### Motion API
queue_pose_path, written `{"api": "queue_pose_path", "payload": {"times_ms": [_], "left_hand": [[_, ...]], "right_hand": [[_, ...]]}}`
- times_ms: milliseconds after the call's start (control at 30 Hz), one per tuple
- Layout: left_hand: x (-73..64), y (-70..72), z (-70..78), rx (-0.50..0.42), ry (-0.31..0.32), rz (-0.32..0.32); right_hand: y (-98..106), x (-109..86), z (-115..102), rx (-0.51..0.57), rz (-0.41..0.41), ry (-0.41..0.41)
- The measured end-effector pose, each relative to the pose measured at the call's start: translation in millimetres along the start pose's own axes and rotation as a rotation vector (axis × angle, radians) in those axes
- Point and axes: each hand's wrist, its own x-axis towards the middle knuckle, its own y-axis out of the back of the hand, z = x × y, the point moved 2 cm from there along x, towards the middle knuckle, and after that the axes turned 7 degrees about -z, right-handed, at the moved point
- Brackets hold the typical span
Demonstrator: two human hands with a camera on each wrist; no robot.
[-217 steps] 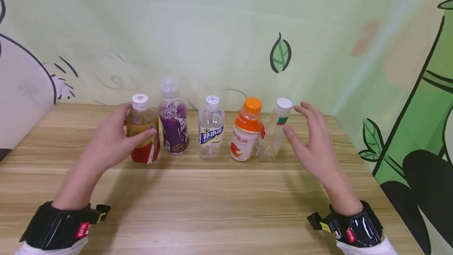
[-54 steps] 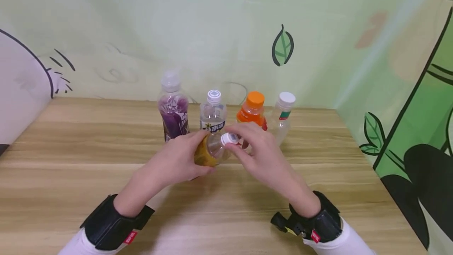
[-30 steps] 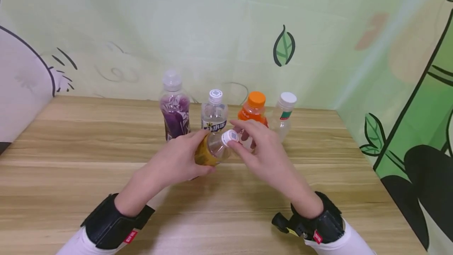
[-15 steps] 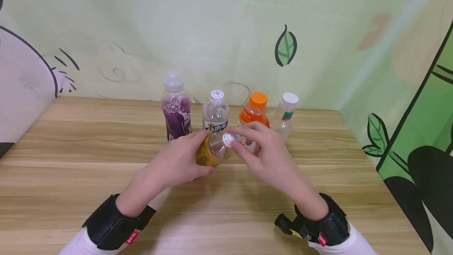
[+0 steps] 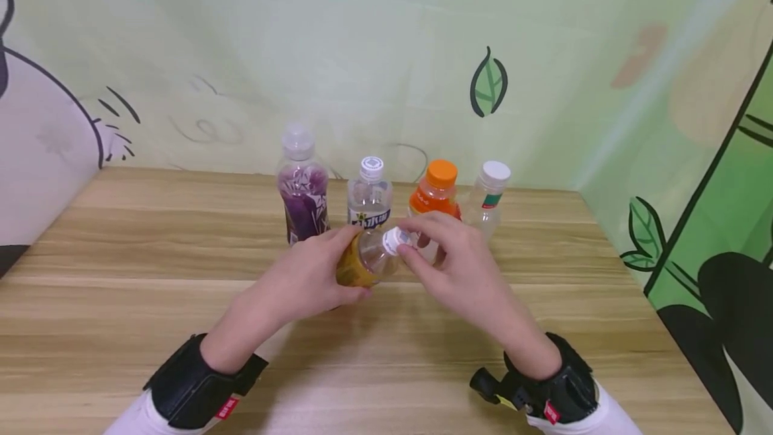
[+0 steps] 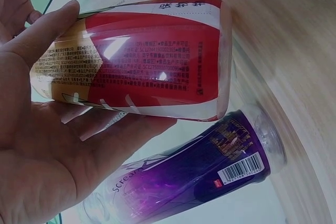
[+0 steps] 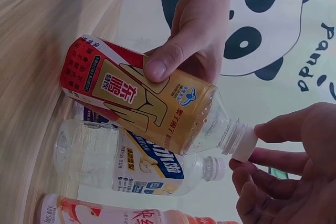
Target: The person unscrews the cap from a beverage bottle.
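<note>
My left hand [image 5: 302,277] grips the body of a plastic drink bottle [image 7: 142,98] with a gold and red label. The bottle is tilted, its neck pointing right, in front of the standing row. My right hand [image 5: 455,264] pinches its white cap [image 7: 244,144] between thumb and fingers. In the right wrist view, neck threads show just below the cap. The left wrist view has the label's red back [image 6: 152,61], with the left thumb and fingers on either side. From the head camera, the left hand hides the bottle's lower part.
Behind the hands stand a purple bottle [image 5: 304,200], a clear bottle with a blue-and-white label [image 5: 370,197], an orange-capped bottle [image 5: 441,183] and a clear white-capped bottle [image 5: 492,193]. They line the back of the wooden table [image 5: 386,368], before a printed cloth [image 5: 241,52].
The gold-and-red bottle, earlier upright at the row's left end, has come to the middle, tilted. My right hand moved from beside the rightmost bottle to the cap; its fingers shifted there lately.
</note>
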Motion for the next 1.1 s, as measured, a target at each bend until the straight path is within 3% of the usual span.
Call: {"api": "queue_pose_path", "payload": {"times_ms": [433,1100], "left_hand": [[-0.1,-0.5,-0.7,-0.032,0.016,-0.013],[-1.3,-0.4,0.0,-0.015,-0.009,0.006]], "right_hand": [[-2.0,-1.7,-1.0,0.017,-0.022,-0.024],[-1.4,-0.9,-1.6,0.010,-0.001,-0.014]]}}
